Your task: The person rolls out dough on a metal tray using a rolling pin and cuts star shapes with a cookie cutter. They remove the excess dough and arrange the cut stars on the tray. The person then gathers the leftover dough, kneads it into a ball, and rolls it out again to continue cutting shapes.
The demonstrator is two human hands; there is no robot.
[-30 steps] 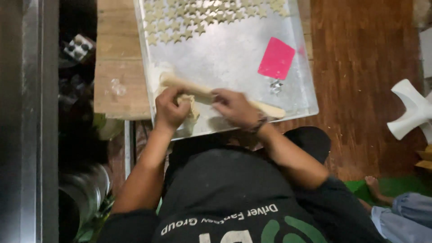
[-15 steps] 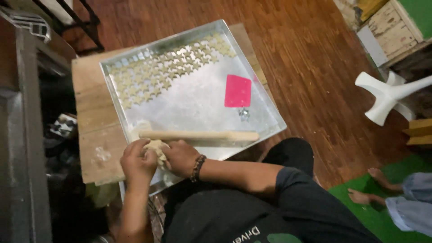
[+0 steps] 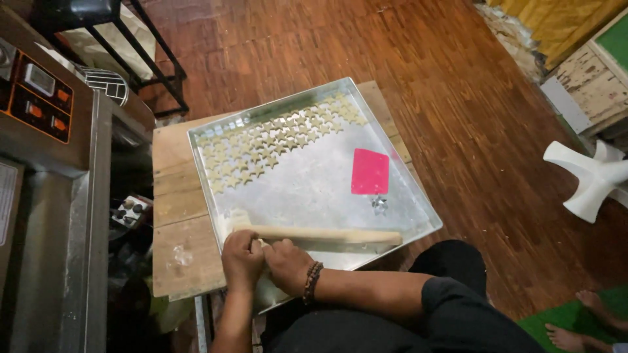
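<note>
My left hand [image 3: 241,261] and my right hand [image 3: 288,265], which wears a bead bracelet, are pressed together at the near left corner of a large metal tray [image 3: 418,216]. Both close around a small pale lump of dough [image 3: 260,243], mostly hidden by my fingers. A wooden rolling pin [image 3: 327,235] lies across the tray just beyond my knuckles, with neither hand gripping it. Several star-shaped dough pieces [image 3: 275,140] cover the far part of the tray. A pink flat scraper [image 3: 369,171] and a small metal star cutter [image 3: 379,205] lie on the tray's right side.
The tray rests on a low wooden table [image 3: 180,216]. A metal machine with orange buttons [image 3: 39,98] stands at the left, a black rack [image 3: 150,59] behind it. A white plastic object [image 3: 589,176] is at the right. Another person's bare feet [image 3: 575,323] rest on a green mat.
A second ago both hands lay on the rolling pin. They have since let go of it and come together on the dough at the tray's near left corner. The view has tilted up.
</note>
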